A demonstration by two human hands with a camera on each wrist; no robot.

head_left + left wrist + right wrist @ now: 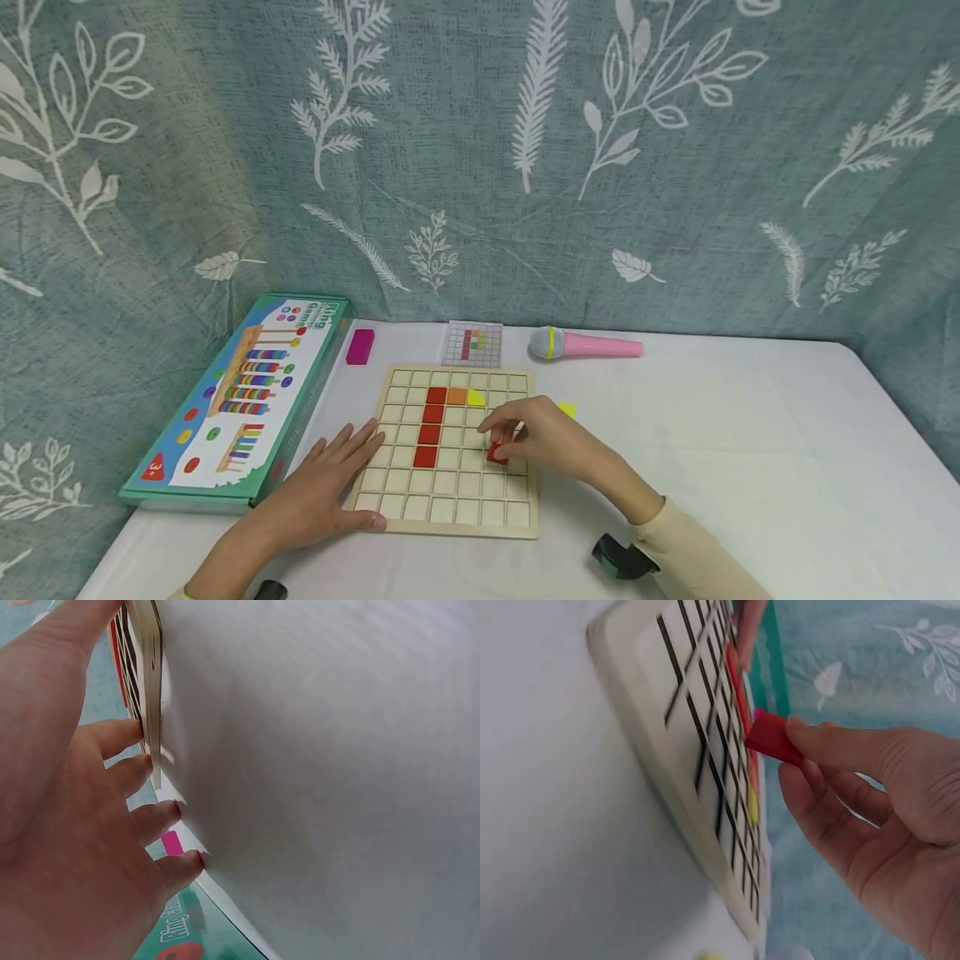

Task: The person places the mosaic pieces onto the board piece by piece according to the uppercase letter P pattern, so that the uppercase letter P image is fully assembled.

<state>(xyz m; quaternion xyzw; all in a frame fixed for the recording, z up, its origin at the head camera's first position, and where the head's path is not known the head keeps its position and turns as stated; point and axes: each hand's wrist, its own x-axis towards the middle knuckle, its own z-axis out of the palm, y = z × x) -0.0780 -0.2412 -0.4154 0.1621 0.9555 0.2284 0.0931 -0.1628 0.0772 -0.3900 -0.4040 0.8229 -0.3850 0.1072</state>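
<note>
A wooden grid board (450,528) lies on the table. Set in its squares are a column of several red tiles (429,434), an orange tile (457,397) and a yellow piece (476,398) with a rounded corner. Between thumb and fingers my right hand (551,437) pinches a red block (774,738), held over the right part of the grid. My left hand (311,500) lies at the board's left side with fingers spread, the thumb by its front left corner. In the left wrist view, fingertips (135,729) rest along the board's edge.
Behind the board lie a printed pattern card (472,344), a magenta block (360,347) and a pink toy microphone (592,343). A green game box (247,400) sits on the left. Another yellow piece (567,409) shows beyond my right hand.
</note>
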